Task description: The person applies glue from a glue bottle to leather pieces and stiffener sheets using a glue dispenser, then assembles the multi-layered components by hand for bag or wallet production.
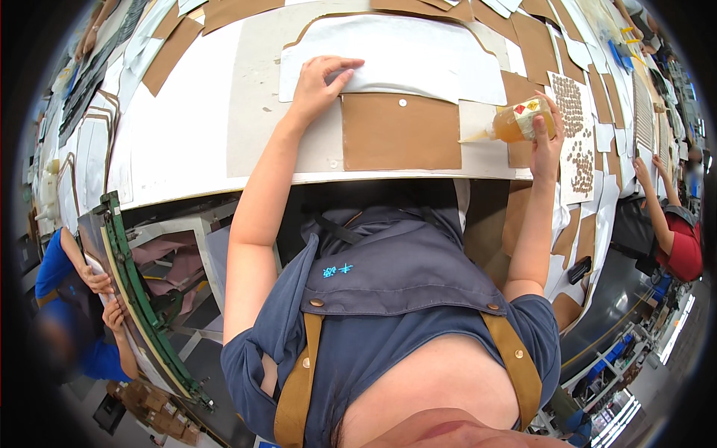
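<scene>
A squeeze bottle of amber liquid lies sideways in my right hand, fingers wrapped round it. Its thin nozzle points left, close to the right edge of a flat brown panel. The panel has a small white round dot near its top edge. Just beyond it lies a larger white shaped piece with a brown border showing along its far edge. My left hand rests over the near left part of that white piece, thumb and forefinger stretched out and apart, holding nothing.
More brown panels and white sheets are spread along the far and right sides of the table. A white card with many small brown dots lies to the right. Co-workers' hands show at far left and far right.
</scene>
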`<state>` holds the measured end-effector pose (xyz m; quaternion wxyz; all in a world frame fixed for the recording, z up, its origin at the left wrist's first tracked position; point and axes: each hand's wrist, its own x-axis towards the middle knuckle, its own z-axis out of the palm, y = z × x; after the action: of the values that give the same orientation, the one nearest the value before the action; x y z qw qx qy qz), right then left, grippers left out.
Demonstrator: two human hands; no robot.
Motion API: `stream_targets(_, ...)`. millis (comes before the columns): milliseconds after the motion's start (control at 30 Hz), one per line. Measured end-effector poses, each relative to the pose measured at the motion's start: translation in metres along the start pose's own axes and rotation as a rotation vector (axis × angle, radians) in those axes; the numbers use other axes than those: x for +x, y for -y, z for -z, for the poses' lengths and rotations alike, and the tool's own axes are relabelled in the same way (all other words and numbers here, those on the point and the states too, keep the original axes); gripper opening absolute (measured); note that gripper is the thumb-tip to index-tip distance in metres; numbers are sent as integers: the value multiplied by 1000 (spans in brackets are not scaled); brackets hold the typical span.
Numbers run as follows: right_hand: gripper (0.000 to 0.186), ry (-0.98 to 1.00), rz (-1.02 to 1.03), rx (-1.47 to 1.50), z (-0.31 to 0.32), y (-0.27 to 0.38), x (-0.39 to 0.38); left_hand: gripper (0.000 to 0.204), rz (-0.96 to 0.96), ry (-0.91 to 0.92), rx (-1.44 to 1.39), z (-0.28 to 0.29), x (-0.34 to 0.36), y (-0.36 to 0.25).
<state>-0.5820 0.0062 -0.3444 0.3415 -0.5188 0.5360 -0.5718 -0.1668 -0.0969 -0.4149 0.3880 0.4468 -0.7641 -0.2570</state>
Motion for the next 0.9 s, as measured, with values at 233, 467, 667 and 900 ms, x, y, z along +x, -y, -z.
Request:
stream_targets(233,56,16,14,-2,8,0,-22,24,13,6,-19,0,0,-1)
stream_targets(467,65,-94,-213,254,30,-3,-65,25,-51,48,31,1,2,2)
stream_targets(667,51,-287,-382,744,37,1,-122,27,16,24,7,1,-2,1)
stream_targets(900,49,-509,-155,225,-10,23,-184,27,0,6,-56,-1,-1,2)
